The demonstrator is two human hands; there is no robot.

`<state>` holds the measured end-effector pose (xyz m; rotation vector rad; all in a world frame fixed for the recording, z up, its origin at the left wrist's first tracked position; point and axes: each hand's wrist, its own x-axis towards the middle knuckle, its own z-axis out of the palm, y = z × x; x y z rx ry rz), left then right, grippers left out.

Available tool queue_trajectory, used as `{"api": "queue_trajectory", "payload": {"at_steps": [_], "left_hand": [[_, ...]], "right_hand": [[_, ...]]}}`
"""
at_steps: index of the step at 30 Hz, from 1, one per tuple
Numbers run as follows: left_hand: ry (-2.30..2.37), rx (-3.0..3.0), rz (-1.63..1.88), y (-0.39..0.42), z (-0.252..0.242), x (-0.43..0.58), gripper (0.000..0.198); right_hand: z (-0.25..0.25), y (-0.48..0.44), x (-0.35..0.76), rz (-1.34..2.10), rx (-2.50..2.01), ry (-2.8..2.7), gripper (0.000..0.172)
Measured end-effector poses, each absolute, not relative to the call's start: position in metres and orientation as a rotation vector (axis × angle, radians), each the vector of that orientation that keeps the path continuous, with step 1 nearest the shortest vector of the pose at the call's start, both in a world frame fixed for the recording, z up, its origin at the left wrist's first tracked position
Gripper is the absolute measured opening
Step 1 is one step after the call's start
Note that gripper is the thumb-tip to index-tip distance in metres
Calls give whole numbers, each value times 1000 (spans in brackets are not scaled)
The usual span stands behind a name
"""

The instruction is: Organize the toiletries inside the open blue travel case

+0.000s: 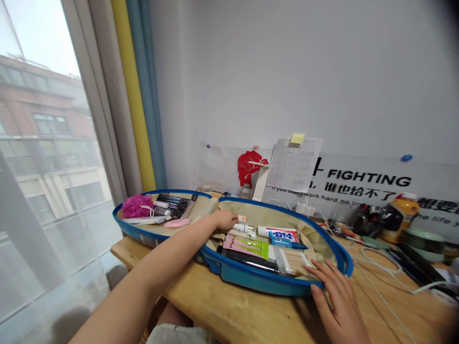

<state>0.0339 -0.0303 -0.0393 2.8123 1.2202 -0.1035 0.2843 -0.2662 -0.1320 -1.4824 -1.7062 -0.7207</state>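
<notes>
An open blue-rimmed travel case point(229, 267) with beige lining lies on the wooden table point(236, 310), its two halves spread apart. My left hand point(224, 220) reaches over the case, fingers curled, close to a small white tube point(243, 228); whether it holds anything is hidden. My right hand point(339, 302) rests with fingers apart by the case's front rim, holding nothing. A white toothpaste box point(278, 234), a pink and green box point(246, 246) and a bundle of wooden sticks point(294, 263) lie in the near half. A pink bath puff point(136, 206) and a pink soap dish point(177, 222) lie in the far half.
On the table to the right stand an orange-capped bottle point(399, 218) and a pale green container point(423, 244), with white cables across the wood. A sheer curtain point(53, 191) hangs at the window on the left. A printed banner point(369, 184) lines the wall behind.
</notes>
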Motion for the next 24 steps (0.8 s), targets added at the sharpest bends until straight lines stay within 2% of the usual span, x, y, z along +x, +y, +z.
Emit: {"api": "queue_trajectory", "payload": {"at_steps": [10,16,20,24], "left_hand": [[1236,2791,16,-33,-40,33,31],[1289,2812,339,-32,-33,32,35],[1540,2768,586,-15,-19,4,38],[1879,2645,469,11,-15,-70,39]], "right_hand": [[-129,-265,285,-792,-1456,-1737,31],[-126,-264,285,-828,-1446,-1780,28],[-129,-264,287,-821,-1455,-1753,29],[-131,-264,288,-767,-1482,-1748,31]]}}
